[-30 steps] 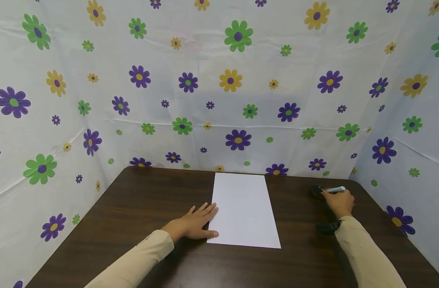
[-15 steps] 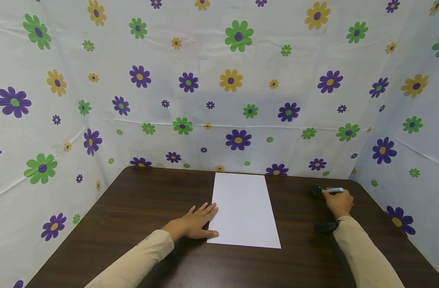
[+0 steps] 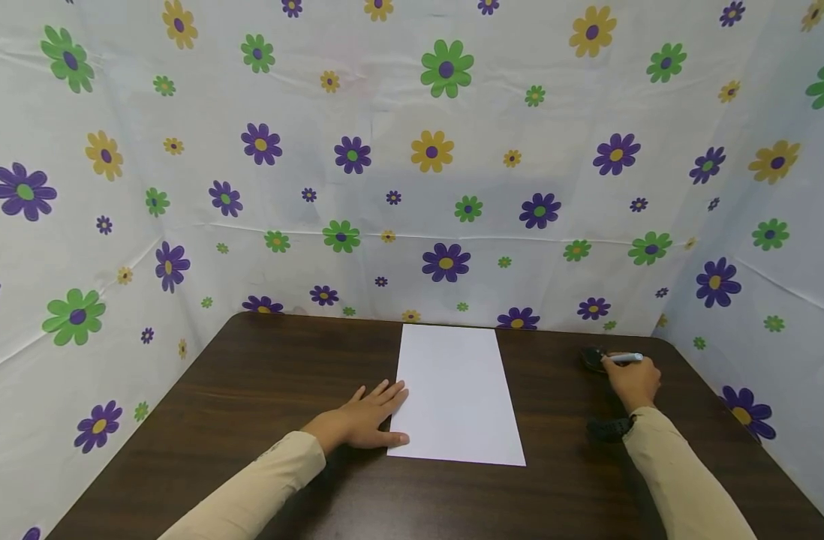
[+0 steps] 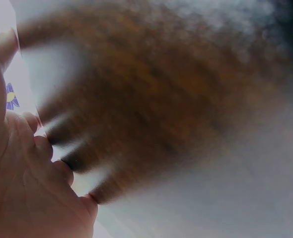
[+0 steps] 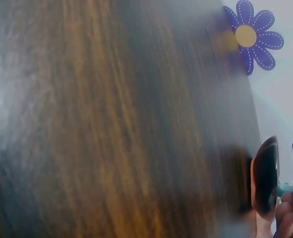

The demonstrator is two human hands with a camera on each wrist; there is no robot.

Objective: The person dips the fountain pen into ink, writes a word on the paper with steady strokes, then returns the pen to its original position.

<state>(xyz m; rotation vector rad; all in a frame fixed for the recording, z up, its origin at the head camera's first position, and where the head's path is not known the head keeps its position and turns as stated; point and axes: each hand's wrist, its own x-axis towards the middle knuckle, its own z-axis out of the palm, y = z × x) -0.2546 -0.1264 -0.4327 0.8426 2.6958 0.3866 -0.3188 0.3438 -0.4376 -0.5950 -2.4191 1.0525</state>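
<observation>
My left hand [image 3: 366, 421] lies with fingers spread, its fingertips and thumb on the left edge of a plain white sheet of paper [image 3: 458, 397]. The left wrist view shows the same hand's palm [image 4: 32, 183] and fingertips against the surface. At the right, my right hand [image 3: 635, 381] pinches a slim pale blue pen [image 3: 627, 358]. The pen's near end points up and right, while its other end meets a small dark dish [image 3: 592, 359]. In the right wrist view, the glossy dark dish [image 5: 265, 178] sits beside the pen's teal tip [image 5: 285, 188]; whether they touch cannot be told.
Both things rest on a dark wood-grain table [image 3: 304, 360] with rounded far corners. White cloth with printed flowers [image 3: 385, 180] encloses the table at the back and both sides. A black band [image 3: 611, 429] sits at the right wrist.
The right hand has shifted slightly left, and the pen now lies a little flatter. My left hand and the sheet have stayed put.
</observation>
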